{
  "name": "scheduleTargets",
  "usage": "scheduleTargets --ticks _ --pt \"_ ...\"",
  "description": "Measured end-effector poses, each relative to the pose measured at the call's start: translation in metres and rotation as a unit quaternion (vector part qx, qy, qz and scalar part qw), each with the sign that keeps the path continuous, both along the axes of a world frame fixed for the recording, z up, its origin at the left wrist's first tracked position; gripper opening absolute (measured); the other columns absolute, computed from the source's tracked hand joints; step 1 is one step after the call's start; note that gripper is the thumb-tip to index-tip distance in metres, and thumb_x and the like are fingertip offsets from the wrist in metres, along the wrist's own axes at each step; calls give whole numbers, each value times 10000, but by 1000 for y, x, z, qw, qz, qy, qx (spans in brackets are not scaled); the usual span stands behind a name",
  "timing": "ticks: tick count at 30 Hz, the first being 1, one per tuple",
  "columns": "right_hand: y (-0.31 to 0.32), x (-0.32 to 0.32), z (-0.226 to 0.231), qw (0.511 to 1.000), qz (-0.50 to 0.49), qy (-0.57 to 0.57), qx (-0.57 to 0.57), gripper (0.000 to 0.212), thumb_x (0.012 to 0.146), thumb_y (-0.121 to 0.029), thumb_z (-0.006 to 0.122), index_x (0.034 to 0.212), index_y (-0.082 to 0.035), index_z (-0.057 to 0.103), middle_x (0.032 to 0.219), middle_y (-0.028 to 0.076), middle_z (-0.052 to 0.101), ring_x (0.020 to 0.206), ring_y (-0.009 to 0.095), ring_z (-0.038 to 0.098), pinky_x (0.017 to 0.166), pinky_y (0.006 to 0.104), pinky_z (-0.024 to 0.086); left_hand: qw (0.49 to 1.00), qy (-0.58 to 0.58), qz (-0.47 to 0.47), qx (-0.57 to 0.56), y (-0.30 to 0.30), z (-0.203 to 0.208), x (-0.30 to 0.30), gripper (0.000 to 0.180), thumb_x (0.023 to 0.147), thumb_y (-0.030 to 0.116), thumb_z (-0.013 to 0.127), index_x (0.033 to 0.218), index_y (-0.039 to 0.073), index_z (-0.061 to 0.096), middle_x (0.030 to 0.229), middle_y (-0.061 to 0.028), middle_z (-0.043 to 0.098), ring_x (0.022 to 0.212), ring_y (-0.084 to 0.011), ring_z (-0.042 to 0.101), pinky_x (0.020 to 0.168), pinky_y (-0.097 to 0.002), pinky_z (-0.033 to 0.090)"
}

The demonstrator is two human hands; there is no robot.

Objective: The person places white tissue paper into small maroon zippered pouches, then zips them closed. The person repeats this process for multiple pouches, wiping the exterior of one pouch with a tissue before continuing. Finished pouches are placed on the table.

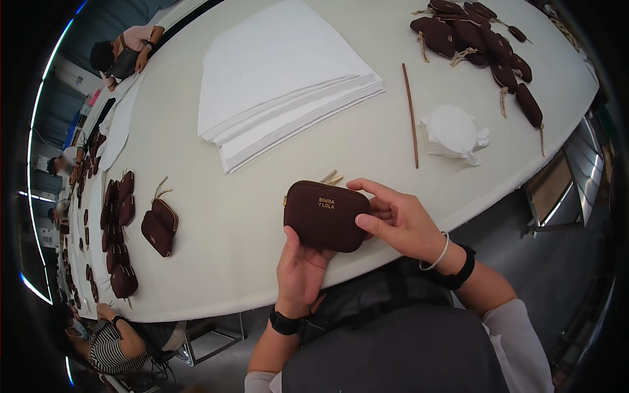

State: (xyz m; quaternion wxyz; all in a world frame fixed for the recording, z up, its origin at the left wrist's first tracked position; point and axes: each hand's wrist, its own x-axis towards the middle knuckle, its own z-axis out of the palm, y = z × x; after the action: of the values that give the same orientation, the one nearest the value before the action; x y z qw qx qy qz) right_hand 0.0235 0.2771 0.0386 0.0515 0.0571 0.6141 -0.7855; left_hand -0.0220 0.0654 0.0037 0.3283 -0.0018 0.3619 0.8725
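The pouch (314,229) is maroon, the sheets (275,72) white, a shirt (115,350) black-and-white striped.

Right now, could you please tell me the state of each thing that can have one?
Held pouch: front showing, open or shut unclear.
Left hand: gripping its lower left.
Right hand: gripping its right side.
White sheets: stacked, uneven.
Stick: lying flat.
White bundle: gathered.
Far-right pouches: heaped.
Left pouches: clustered.
Lone pouch beside them: lying down, open or shut unclear.

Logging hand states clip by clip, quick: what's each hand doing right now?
Left hand: holding the dark maroon zip pouch at its lower left, thumb on front.
Right hand: holding the same pouch's right end, thumb on front.
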Motion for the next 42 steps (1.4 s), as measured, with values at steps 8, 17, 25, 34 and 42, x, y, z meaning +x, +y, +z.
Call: scheduleTargets --ticks 8,17,25,34,42 --pt "-9 1 -4 996 29 30 82 843 863 -129 811 1553 -113 329 1253 138 650 1085 158 650 882 295 574 999 24 25 -17 3 -3 -2 552 1099 442 371 1467 34 417 1435 -139 544 1294 -279 560 1091 -471 469" --pt "1 4 0 958 84 159 221 907 822 -177 824 1558 -96 299 1450 142 546 1165 341 657 921 374 589 998 47 27 -25 -5 -9 -3 535 1110 447 314 1440 50 457 1420 -110 569 1286 -259 571 1066 -455 482" --pt "6 20 -11 891 21 294 347 961 796 -243 862 1555 -56 303 1412 170 572 1076 335 691 891 356 577 995 74 14 69 -4 -16 4 553 1098 469 333 1487 88 429 1483 -98 515 1353 -263 502 1135 -469 400" --pt "1 22 0 878 9 317 358 867 816 -124 822 1538 -70 346 1353 175 605 1033 320 692 850 363 579 993 80 13 88 -6 -26 7 561 1088 494 348 1496 118 430 1494 -88 503 1371 -266 479 1152 -476 374" --pt "0 27 -5 910 36 281 302 924 856 -101 768 1604 -110 224 1382 202 577 1143 381 635 939 397 553 990 129 46 30 3 -23 8 542 1087 469 390 1491 108 421 1467 -108 517 1330 -269 511 1141 -482 390"
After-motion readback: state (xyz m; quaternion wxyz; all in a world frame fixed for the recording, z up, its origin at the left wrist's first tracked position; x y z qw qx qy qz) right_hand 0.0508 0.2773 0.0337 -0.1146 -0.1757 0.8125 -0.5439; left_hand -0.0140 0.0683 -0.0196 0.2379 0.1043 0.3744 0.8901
